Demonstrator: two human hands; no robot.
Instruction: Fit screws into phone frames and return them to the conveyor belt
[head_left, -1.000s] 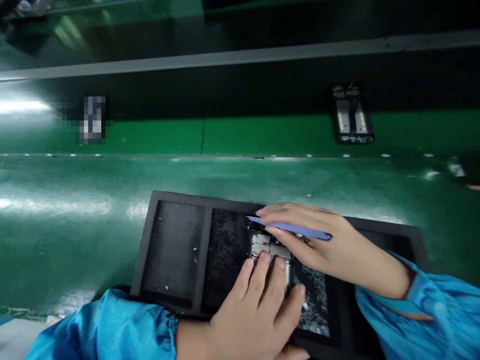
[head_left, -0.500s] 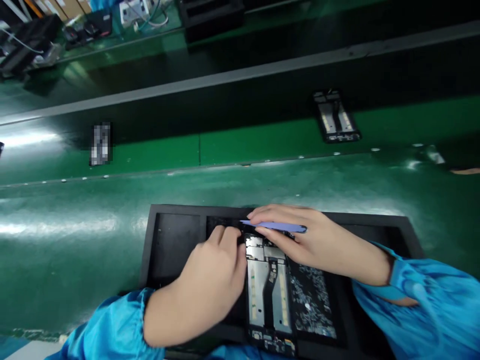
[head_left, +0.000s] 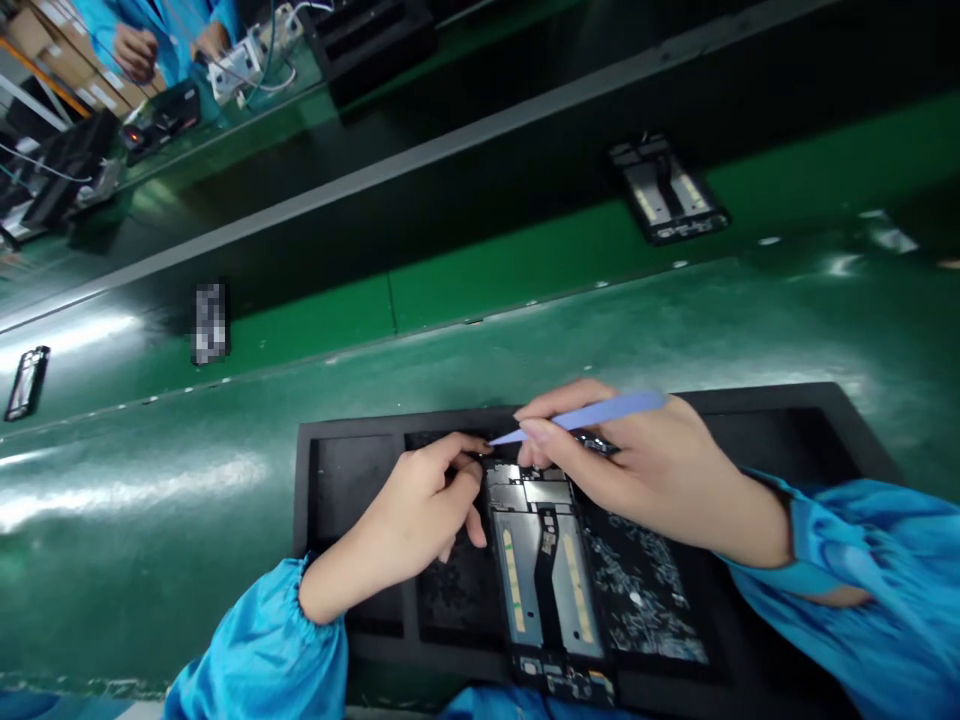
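Observation:
My right hand (head_left: 630,455) grips a pair of purple tweezers (head_left: 592,413), their tip pointing left. That tip meets the fingertips of my left hand (head_left: 424,505), whose thumb and forefinger are pinched on something small and dark that I cannot make out. Below both hands lies an opened phone body (head_left: 529,570), with metal shields at its upper end and a black flex cable down the middle. It rests on a black compartmented tray (head_left: 352,425). Many tiny parts (head_left: 652,600) are scattered in the compartment right of the phone, partly under my right forearm.
Beyond the tray runs a green belt (head_left: 480,290) carrying another opened phone (head_left: 667,190), a pixelated device (head_left: 210,322) and a phone body (head_left: 28,382) at far left. Across it, a co-worker's hands (head_left: 135,52) are near a white power strip (head_left: 236,70) and black trays (head_left: 367,40).
My left hand has turned from a curled hold beside the phone to a fingertip pinch. The tweezers' tip has come to it. The view has tilted, bringing a co-worker into sight.

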